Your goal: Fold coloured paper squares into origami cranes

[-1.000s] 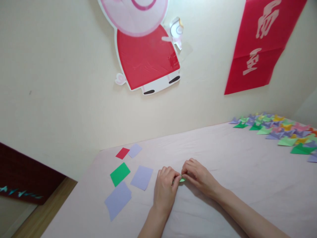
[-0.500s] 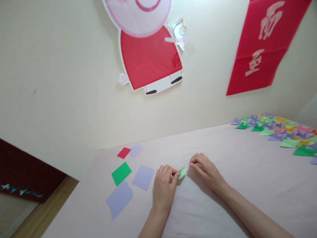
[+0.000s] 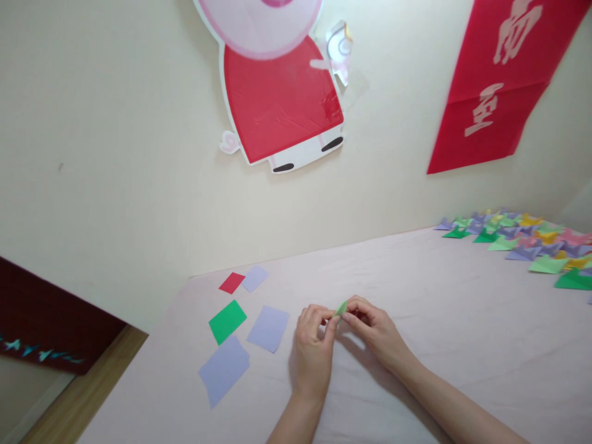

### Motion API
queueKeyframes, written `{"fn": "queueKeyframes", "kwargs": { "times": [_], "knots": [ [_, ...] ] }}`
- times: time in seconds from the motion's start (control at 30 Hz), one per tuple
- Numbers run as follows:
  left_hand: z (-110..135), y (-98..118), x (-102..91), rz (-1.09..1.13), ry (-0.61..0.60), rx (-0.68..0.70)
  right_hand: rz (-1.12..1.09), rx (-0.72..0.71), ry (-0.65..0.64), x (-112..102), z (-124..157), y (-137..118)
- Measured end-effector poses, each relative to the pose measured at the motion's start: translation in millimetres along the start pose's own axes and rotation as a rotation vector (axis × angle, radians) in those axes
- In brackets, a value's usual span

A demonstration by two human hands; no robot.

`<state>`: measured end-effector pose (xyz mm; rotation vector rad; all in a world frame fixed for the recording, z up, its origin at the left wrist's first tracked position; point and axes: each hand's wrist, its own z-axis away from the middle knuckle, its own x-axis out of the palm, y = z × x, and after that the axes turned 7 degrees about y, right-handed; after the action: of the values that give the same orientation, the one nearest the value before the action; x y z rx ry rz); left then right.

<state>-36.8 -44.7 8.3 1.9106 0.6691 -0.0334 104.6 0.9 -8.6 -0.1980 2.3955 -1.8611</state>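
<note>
A small folded piece of light green paper (image 3: 341,309) is pinched between both hands, just above the pale sheet. My left hand (image 3: 314,339) grips its left side between thumb and fingertips. From the right, my right hand (image 3: 374,327) closes thumb and forefinger on its other side. Fingers cover much of the paper, so its full folded shape is hidden. Left of my left hand lie flat paper pieces: a lilac one (image 3: 269,329), a green one (image 3: 227,322), and a larger lilac one (image 3: 224,371) with a cut corner.
Further back are a red paper (image 3: 232,283) and another lilac paper (image 3: 255,279). Rows of folded paper figures (image 3: 522,254) in several colours stand at the far right. A wall with a cartoon pig cutout (image 3: 282,98) and a red banner (image 3: 499,92) rises behind the pale surface (image 3: 393,265).
My right hand has moved left and taken hold of the light green paper, which was in my left hand alone. The paper has been lifted slightly and turned. The view has shifted slightly.
</note>
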Motion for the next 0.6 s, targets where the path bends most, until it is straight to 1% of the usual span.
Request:
{"fn": "queueKeyframes", "kwargs": {
  "times": [0.1, 0.17, 0.23, 0.33, 0.43, 0.6],
  "knots": [
    [0, -4, 3.8, 0.141, -0.048, -0.144, -0.048, 0.053, 0.046, -1, -1, 2],
    [1, -7, 5.8, 0.167, -0.088, -0.178, -0.105, 0.108, 0.048, 0, -1, 2],
    [3, -10, 7.1, 0.161, -0.123, -0.190, -0.131, 0.136, 0.030, -1, -1, 2],
    [3, -12, 7.6, 0.141, -0.151, -0.195, -0.109, 0.127, 0.012, -2, -1, 2],
    [1, -12, 6.8, 0.142, -0.152, -0.185, -0.097, 0.114, 0.008, -3, -1, 2],
    [-5, -11, 4.8, 0.180, -0.158, -0.194, -0.110, 0.135, 0.006, -3, -2, 0]
  ]
}}
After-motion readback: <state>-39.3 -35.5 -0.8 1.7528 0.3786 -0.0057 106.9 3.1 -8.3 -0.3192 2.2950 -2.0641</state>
